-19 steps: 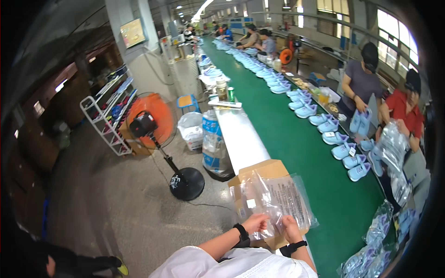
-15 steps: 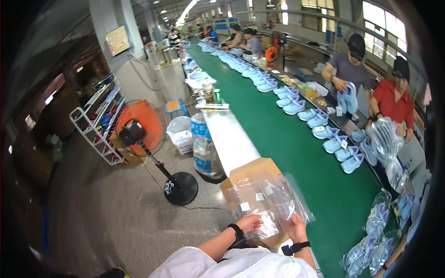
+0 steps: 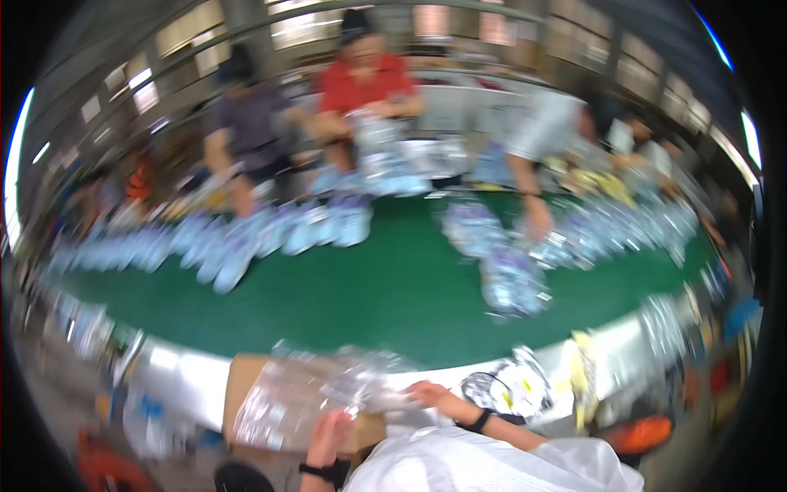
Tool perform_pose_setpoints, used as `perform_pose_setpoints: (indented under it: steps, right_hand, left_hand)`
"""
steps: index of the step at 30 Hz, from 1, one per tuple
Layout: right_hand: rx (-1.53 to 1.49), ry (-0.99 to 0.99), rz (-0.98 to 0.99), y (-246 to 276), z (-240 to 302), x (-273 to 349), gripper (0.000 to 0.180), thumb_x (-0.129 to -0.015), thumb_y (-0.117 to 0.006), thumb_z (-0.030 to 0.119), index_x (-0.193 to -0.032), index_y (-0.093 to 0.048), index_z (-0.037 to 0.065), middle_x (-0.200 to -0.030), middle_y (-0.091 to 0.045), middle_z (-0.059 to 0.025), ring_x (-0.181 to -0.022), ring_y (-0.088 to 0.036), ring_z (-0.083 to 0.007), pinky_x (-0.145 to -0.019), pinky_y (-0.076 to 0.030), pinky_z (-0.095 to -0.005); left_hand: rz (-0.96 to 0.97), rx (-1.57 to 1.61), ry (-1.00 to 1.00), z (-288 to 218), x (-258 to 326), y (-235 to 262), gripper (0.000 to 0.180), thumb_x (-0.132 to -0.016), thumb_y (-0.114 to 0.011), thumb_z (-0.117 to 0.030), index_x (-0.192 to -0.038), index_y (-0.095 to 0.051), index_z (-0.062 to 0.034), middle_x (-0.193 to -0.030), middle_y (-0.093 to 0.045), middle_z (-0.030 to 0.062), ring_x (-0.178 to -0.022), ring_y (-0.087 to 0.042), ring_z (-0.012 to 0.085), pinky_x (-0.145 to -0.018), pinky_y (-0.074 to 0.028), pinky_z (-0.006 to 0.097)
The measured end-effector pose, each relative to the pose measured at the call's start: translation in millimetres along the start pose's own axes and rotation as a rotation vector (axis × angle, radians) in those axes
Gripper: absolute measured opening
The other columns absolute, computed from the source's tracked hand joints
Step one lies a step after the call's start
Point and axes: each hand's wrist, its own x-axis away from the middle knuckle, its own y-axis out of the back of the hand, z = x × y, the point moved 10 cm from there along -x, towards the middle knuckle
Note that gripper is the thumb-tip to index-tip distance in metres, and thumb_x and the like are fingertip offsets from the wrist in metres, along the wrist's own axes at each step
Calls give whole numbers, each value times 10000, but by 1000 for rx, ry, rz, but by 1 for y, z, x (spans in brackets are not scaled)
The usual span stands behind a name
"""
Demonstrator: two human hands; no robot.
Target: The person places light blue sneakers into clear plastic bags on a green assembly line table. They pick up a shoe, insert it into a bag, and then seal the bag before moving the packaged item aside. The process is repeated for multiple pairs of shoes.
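Observation:
My left hand (image 3: 330, 432) is over the near edge of an open cardboard box (image 3: 242, 379), beside clear plastic bags (image 3: 275, 414) lying on it. Motion blur hides whether its fingers grip anything. My right hand (image 3: 430, 395) is just right of the box, its fingers closed on the edge of a crumpled clear plastic bag (image 3: 357, 385). That bag stretches left across the box. Beyond the box, on the green conveyor belt (image 3: 385, 287), stand light blue shoes (image 3: 229, 258). Bagged shoes (image 3: 510, 279) lie on the belt ahead and to the right.
Across the belt are a person in red (image 3: 365, 82), a person in a dark shirt (image 3: 250, 123), and a person in a light sleeve (image 3: 545, 131) reaching toward bagged shoes. A yellow strip (image 3: 582, 381) and a black-and-white bundle (image 3: 516, 385) lie on the near ledge. An orange fan (image 3: 111, 467) stands at lower left.
My view has swung right, from along the belt to straight across it. My hands have moved apart; the clear bag now trails from the right one.

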Motion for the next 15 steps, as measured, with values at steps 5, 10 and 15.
perform_pose_setpoints:
  steps: [5, 10, 15]
  right_hand:
    - [950, 415, 204, -83, 64, -4, 195, -786, -526, 180, -896, -553, 22, -1064, -536, -129, -958, -541, -305, -732, -486, -375]
    - [891, 683, -39, -69, 51, 10, 167, -755, -526, 228, -822, -548, 76, -894, -525, -72, -830, -557, -266, -582, -472, -366]
    - [1005, 672, -118, -45, 57, 20, 170, -729, -553, 215, -748, -505, 53, -830, -502, -62, -837, -534, -237, -597, -485, -351]
  left_hand:
    - [208, 343, 130, -42, 6, -96, 282, -898, -478, -172, -1126, -504, -8, -972, -584, 133, -822, -566, 243, -699, -450, 338]
    - [393, -460, 52, 5, -73, -75, 335, -889, -509, -155, -1192, -490, -13, -1144, -506, 171, -989, -517, 243, -840, -438, 370]
    - [502, -1369, -846, -19, -61, -108, 420, -860, -568, -176, -1242, -459, -39, -1209, -456, 181, -1078, -455, 221, -873, -415, 340]
